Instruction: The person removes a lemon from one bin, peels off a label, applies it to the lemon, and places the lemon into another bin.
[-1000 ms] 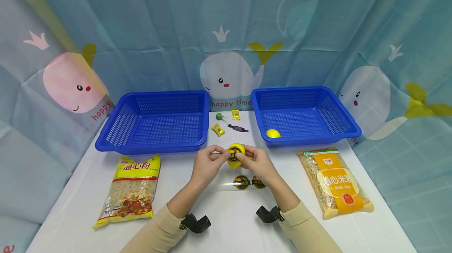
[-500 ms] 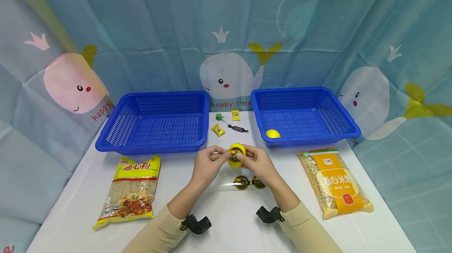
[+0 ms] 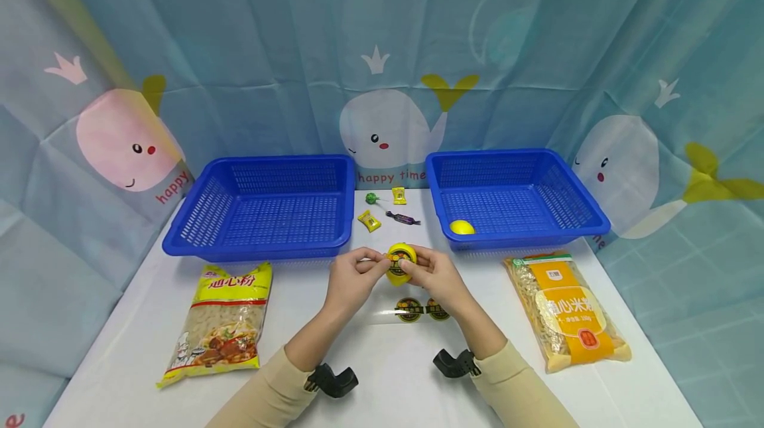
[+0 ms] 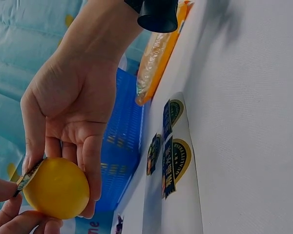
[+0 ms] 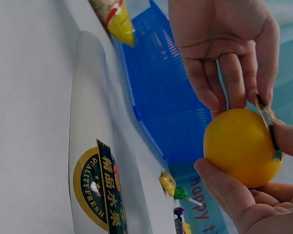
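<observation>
Both hands raised just above the table (image 3: 382, 361), meeting over its middle. Left hand (image 3: 353, 279) with fingers curled toward a yellow lemon (image 3: 400, 263), thumb and fingertip pinching the edge of a round sticker (image 3: 398, 258) lying on the fruit's top face. Right hand (image 3: 434, 275) cupping the lemon from the right, fingers wrapped round its far and near sides; seen from the left wrist, right fingers (image 4: 90, 170) lying along the fruit (image 4: 53, 187), sticker edge (image 4: 29, 174) lifted at its rim. From the right wrist, same lemon (image 5: 241, 146) held between both hands, sticker (image 5: 268, 124) on its far side. Directly beneath the hands, flat on the white table, a clear backing sheet (image 3: 394, 312) carrying two more dark-and-gold round labels. Beige sleeves (image 3: 268, 395) at both forearms, black wrist mounts (image 3: 331, 378) near the cuffs. Farther out to the left, a yellow bag of pasta (image 3: 217, 322); to the right, an orange bag of pasta (image 3: 567, 312). Beyond the hands, a left blue basket (image 3: 265, 206) and a right blue basket (image 3: 513, 196), the right one holding a second lemon (image 3: 461, 227) in its near left corner. Between the baskets, several wrapped candies (image 3: 369, 219) and a green lollipop (image 3: 371, 198). Behind everything, a blue whale-print curtain (image 3: 382, 50).
</observation>
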`<state>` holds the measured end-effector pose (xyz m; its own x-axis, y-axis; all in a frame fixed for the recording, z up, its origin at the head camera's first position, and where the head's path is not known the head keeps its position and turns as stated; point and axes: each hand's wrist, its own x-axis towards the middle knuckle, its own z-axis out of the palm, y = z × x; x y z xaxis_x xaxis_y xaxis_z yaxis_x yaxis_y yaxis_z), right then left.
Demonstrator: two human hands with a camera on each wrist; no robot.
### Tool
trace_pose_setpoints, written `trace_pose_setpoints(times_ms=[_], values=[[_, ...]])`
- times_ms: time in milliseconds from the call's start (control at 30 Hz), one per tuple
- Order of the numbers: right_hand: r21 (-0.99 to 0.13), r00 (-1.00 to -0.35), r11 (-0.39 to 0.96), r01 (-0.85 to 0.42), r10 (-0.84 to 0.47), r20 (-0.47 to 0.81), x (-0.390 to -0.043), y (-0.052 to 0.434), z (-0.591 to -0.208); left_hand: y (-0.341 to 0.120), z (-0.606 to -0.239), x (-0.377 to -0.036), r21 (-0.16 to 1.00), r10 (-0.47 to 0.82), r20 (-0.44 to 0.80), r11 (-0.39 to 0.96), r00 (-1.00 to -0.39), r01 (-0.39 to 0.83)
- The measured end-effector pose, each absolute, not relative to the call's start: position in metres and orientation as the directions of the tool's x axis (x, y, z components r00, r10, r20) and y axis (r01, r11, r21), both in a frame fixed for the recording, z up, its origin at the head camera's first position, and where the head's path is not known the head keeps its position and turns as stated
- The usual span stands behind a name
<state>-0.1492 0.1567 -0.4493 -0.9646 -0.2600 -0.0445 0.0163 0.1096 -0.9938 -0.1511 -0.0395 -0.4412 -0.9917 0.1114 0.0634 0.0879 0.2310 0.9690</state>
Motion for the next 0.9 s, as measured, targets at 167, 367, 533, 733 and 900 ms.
trace_pose_setpoints(times_ms=[167,367,533,733,900], values=[[-0.997,-0.971,0.071,0.030,-0.236,-0.046,-0.149,0.161,-0.448,-0.042,-0.441,-0.152,0.978,0.180,0.075,0.180,-0.981,0.108],[-0.999,-0.971,-0.010,0.041,-0.236,-0.037,-0.148,0.166,-0.439,-0.045,-0.441,-0.151,0.925,0.261,0.183,0.281,-0.948,0.256],[-0.999,-0.967,-0.018,0.035,-0.252,-0.030,-0.146,0.163,-0.432,-0.046,-0.441,-0.153,0.899,0.226,0.255,0.304,-0.940,0.316],[-0.999,-0.969,-0.030,0.030,-0.246,-0.021,-0.144,0.160,-0.426,-0.047,-0.439,-0.153,0.904,0.218,0.272,0.277,-0.937,0.327],[-0.999,-0.967,-0.029,0.036,-0.254,-0.028,-0.143,0.158,-0.426,-0.047,-0.438,-0.152,0.908,0.209,0.280,0.260,-0.937,0.329]])
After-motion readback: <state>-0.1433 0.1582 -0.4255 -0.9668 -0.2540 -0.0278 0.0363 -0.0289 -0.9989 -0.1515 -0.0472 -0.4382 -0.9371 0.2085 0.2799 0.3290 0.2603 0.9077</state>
